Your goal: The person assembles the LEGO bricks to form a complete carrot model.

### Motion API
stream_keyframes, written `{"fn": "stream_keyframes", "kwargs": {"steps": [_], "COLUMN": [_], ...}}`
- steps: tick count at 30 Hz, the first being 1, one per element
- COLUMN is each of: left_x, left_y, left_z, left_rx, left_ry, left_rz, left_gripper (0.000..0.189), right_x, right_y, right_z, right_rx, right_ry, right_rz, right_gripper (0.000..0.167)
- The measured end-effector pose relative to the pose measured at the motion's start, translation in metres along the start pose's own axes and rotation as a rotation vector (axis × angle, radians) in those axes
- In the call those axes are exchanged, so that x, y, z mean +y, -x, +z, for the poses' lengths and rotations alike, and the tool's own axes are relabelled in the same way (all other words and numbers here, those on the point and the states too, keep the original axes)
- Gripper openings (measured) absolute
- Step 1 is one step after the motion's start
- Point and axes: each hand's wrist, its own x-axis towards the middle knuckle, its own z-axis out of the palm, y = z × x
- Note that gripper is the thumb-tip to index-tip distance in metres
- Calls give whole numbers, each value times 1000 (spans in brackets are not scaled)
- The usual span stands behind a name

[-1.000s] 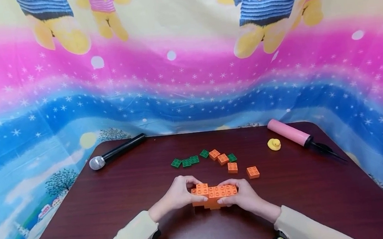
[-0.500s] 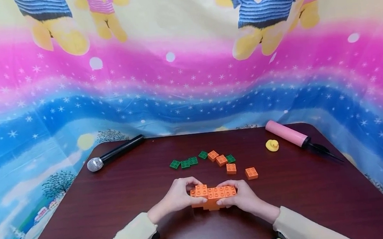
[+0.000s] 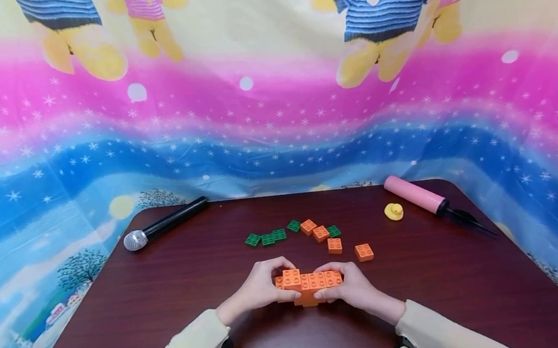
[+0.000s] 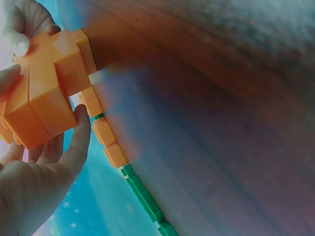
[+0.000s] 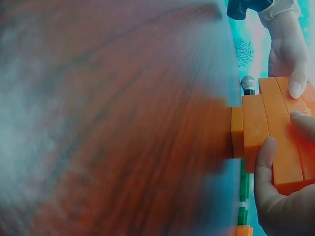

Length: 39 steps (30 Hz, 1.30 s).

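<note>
An orange block structure of joined toy bricks stands near the middle front of the table, narrower at its bottom than across its top. My left hand grips its left end, thumb on the near side and fingers behind. On the right end my right hand holds it the same way. A single orange brick sits one level higher near the left hand. In the left wrist view the stacked orange layers lie between thumb and fingers. The right wrist view shows both thumbs against the structure.
Behind the hands lie several loose orange bricks and green bricks. A microphone lies at the back left of the table. A yellow rubber duck and a pink hand pump are at the back right.
The whole head view has shifted slightly left. Both hands keep their hold on the orange block structure, with hardly any movement of the bricks.
</note>
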Motion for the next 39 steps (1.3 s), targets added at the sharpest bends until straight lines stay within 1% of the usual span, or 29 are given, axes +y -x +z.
{"fn": "stream_keyframes", "kwargs": {"steps": [6, 12, 15, 19, 23, 25, 26, 28, 33, 35, 37, 39], "left_x": [-4, -5, -4, -4, -4, -4, -4, -4, -4, -4, -3, -2], "left_y": [0, 1, 1, 2, 3, 3, 3, 3, 3, 3, 2, 3], "left_z": [-1, 0, -1, -1, -1, -1, -1, -1, -1, 0, 0, 1], "left_rx": [6, 2, 1, 7, 20, 25, 27, 29, 30, 28, 25, 25], "left_ry": [22, 23, 28, 22, 5, -3, -7, -10, -7, -5, 2, 9], "left_rz": [15, 15, 12, 7, 5, 10, 11, 15, 13, 5, -5, -10], "left_gripper": [36, 37, 37, 38, 39, 40, 40, 40, 40, 40, 40, 40], "right_x": [-4, -2, 0, 0, -2, -2, -3, -2, 4, 8, 12, 16], "right_y": [-1, -2, 1, 7, 15, 18, 19, 20, 13, 10, 8, 6], "right_z": [0, -4, -10, -23, -42, -52, -57, -67, -84, -88, -89, -89], "right_rx": [13, 13, 3, -29, -77, -78, -63, 0, 249, 326, 371, 389], "right_ry": [35, 179, 232, 229, 202, 190, 185, 183, 214, 229, 234, 225], "right_rz": [1, -65, -82, -80, -92, -96, -89, -63, 74, 129, 172, 200], "right_gripper": [48, 47, 49, 51, 52, 52, 52, 52, 53, 55, 58, 63]}}
